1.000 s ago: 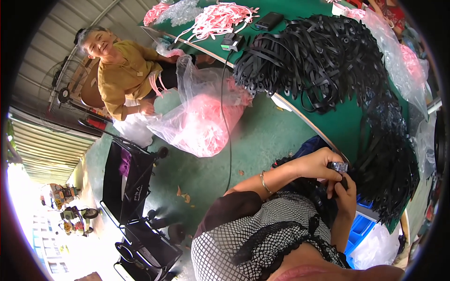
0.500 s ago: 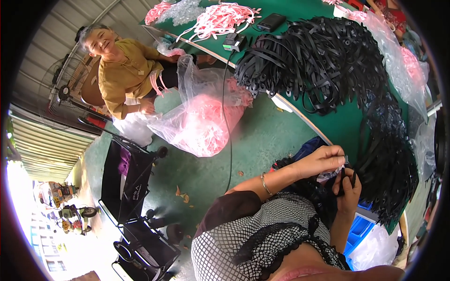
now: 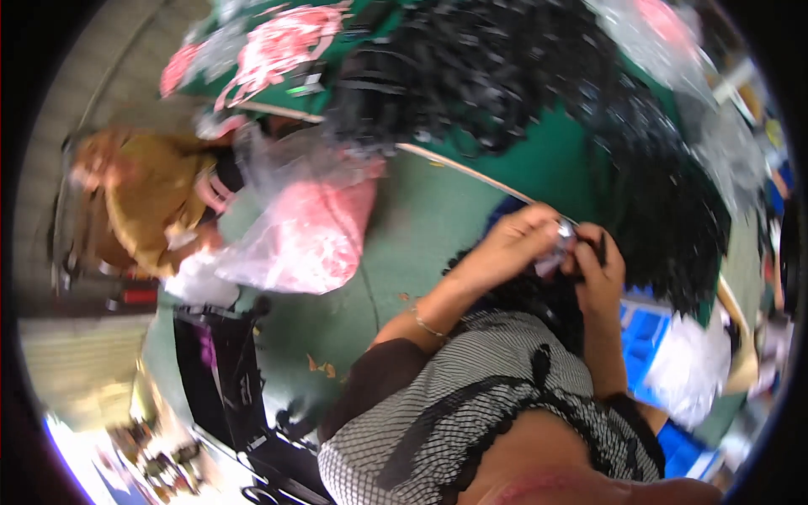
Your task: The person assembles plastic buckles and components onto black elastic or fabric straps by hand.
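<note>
In front of my chest, my left hand (image 3: pixel 520 242), with a bracelet on its wrist, is closed in a pinch on a small shiny clear piece (image 3: pixel 565 231). Blur hides what kind of piece it is. Close beside it on the right, my right hand (image 3: pixel 601 268) has its fingers curled round a black strap (image 3: pixel 602 247), of which only a short part shows. A big heap of black straps (image 3: pixel 497 67) covers much of the green table (image 3: pixel 543 156) and spreads down its right side. More black straps lie in my lap, below the hands.
At left sits another person (image 3: pixel 151 198) beside a clear bag of pink straps (image 3: pixel 316 240). Loose pink straps (image 3: pixel 286 42) lie on the table's far left. A black folding cart (image 3: pixel 223 370) stands on the floor. Right of me are a blue crate (image 3: pixel 644 337) and a white plastic bag (image 3: pixel 694 370).
The whole view has swung and blurred, so the table, heap and other person sit farther left and higher or lower. My hands stay close together, still gripping the small piece and strap.
</note>
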`<state>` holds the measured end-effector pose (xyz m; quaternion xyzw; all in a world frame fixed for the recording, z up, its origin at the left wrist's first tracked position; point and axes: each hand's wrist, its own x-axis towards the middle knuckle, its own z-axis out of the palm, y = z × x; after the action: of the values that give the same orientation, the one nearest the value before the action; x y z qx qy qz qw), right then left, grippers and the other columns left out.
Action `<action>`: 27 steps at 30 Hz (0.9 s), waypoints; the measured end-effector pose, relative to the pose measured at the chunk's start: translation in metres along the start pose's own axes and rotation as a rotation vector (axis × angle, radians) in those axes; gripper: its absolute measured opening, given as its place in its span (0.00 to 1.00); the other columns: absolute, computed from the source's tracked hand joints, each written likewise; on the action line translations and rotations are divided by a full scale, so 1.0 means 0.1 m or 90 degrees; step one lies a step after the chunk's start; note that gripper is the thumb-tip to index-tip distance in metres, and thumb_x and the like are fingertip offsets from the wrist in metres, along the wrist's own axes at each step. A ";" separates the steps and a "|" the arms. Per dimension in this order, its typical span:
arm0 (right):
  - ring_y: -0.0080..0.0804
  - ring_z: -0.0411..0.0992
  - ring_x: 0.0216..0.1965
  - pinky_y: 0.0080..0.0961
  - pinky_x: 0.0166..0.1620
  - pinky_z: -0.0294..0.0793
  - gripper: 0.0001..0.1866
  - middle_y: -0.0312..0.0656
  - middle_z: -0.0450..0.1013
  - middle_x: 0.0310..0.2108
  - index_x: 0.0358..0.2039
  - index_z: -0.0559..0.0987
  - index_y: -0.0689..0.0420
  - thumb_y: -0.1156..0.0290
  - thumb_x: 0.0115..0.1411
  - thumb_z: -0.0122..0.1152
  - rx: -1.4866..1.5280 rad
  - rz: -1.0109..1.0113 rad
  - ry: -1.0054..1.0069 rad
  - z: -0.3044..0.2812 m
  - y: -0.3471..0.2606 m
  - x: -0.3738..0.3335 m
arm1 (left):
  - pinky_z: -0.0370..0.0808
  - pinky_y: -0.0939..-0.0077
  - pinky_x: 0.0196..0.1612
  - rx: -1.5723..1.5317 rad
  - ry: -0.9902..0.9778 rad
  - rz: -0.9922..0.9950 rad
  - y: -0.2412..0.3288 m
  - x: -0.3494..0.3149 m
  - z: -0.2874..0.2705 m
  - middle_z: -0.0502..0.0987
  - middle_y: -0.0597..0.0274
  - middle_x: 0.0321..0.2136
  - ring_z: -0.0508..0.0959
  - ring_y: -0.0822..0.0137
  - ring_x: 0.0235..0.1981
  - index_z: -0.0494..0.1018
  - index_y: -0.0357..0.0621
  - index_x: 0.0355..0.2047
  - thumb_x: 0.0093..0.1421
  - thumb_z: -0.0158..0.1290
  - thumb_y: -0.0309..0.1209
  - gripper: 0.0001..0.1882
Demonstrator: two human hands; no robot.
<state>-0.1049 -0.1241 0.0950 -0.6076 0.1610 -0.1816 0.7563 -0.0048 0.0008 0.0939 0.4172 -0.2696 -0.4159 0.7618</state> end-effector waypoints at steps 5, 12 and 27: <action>0.17 0.63 0.21 0.12 0.23 0.60 0.09 0.36 0.68 0.26 0.36 0.71 0.65 0.77 0.54 0.49 -0.007 -0.032 -0.035 0.05 0.03 0.02 | 0.60 0.86 0.28 -0.037 0.063 0.024 -0.09 0.00 0.00 0.64 0.72 0.20 0.61 0.80 0.22 0.67 0.42 0.28 0.61 0.44 0.41 0.14; 0.14 0.58 0.18 0.11 0.22 0.58 0.10 0.33 0.65 0.23 0.37 0.70 0.64 0.75 0.54 0.52 -0.002 -0.038 -0.013 0.04 0.06 -0.05 | 0.55 0.88 0.21 -0.023 0.037 0.052 -0.27 -0.01 0.02 0.61 0.74 0.18 0.57 0.82 0.19 0.63 0.43 0.26 0.63 0.40 0.41 0.15; 0.28 0.69 0.35 0.23 0.42 0.65 0.11 0.40 0.71 0.31 0.33 0.74 0.63 0.75 0.47 0.60 -0.247 -0.081 -0.018 -0.01 0.06 0.00 | 0.56 0.86 0.20 -0.194 0.112 -0.031 -0.18 0.00 0.04 0.61 0.72 0.16 0.59 0.80 0.16 0.64 0.44 0.27 0.62 0.42 0.41 0.14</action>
<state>-0.1054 -0.1237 0.0893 -0.7535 0.1433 -0.1861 0.6140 -0.0157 -0.0061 0.0801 0.3377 -0.1256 -0.4323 0.8266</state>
